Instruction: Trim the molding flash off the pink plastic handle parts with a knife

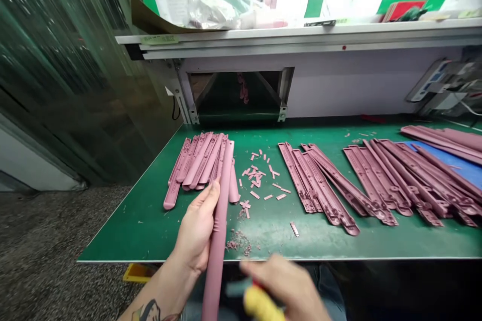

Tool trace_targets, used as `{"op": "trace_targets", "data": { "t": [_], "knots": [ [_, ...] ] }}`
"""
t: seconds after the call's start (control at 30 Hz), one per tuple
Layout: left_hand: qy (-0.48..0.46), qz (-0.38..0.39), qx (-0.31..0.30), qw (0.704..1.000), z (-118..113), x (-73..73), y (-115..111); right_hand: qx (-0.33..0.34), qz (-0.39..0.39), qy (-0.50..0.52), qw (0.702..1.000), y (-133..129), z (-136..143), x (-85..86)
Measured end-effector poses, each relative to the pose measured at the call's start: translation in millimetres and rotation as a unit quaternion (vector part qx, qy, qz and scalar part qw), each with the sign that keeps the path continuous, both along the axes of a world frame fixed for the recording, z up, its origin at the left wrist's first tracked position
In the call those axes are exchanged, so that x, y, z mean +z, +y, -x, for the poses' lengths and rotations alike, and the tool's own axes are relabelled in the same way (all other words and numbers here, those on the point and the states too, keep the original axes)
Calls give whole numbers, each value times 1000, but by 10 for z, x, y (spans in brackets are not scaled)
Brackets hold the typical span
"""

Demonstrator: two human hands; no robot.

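My left hand (196, 230) is closed around a long, narrow pink plastic strip (219, 246), which slants from the bottom edge up over the bench. Low at the bottom, my right hand (289, 281) is smeared by motion. It grips a yellow-handled tool (261, 305) with a grey-green part, close to the strip's right side; the blur hides the tool's exact kind. Beyond my left hand lies a pile of shorter pink plastic pieces (199, 160). Small pink offcuts (256, 176) and crumbly shavings (237, 243) are scattered on the green bench to the right of the strip.
Long pink plastic strips (320, 185) lie in a group right of centre, with a larger group (399, 180) farther right, partly over a blue sheet (465, 170). A conveyor opening (241, 98) is behind the bench (150, 233). Above it runs a shelf (301, 40) with a plastic bag (214, 7).
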State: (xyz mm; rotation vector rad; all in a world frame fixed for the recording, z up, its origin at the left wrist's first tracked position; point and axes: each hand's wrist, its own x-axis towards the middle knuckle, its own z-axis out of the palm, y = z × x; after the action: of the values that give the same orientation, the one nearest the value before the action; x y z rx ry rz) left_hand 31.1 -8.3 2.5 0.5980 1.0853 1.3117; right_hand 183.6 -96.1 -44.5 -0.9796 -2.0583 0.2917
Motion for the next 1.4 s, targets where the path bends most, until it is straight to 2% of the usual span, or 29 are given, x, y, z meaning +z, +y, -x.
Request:
{"op": "trace_targets", "data": {
  "t": [0.13, 0.33, 0.53, 0.63, 0.7, 0.77, 0.87, 0.93, 1.1, 1.23, 1.4],
  "knots": [
    [-6, -4, -14, 1000, -89, 8, -98, -65, 10, 85, 994, 327, -84, 42],
    [-6, 11, -48, 999, -162, -11, -209, -97, 19, 82, 992, 407, -122, 15],
    [19, 37, -100, 994, -224, 4, -388, -149, -12, 106, 983, 723, -337, 303],
    [8, 43, -106, 993, -264, -4, -470, -187, -20, 137, 973, 910, -503, 444],
    [-8, 29, -109, 994, -261, -32, -497, -206, -17, 172, 963, 964, -592, 486],
    [4, 6, -119, 993, -227, -77, -489, -196, 12, 186, 963, 942, -626, 473],
    [59, 8, -126, 990, -151, -150, -427, -126, 78, 130, 980, 825, -561, 388],
    [71, 30, -129, 989, -120, -186, -387, -96, 86, 71, 989, 768, -477, 339],
    [68, 16, -134, 989, -136, -240, -391, -136, -1, -71, 988, 869, -347, 365],
    [-21, 17, -121, 992, -152, -272, -425, -168, -35, -184, 968, 988, -357, 427],
    [-44, -26, -123, 991, -145, -254, -429, -164, -49, -206, 963, 965, -366, 459]
  ]
}}
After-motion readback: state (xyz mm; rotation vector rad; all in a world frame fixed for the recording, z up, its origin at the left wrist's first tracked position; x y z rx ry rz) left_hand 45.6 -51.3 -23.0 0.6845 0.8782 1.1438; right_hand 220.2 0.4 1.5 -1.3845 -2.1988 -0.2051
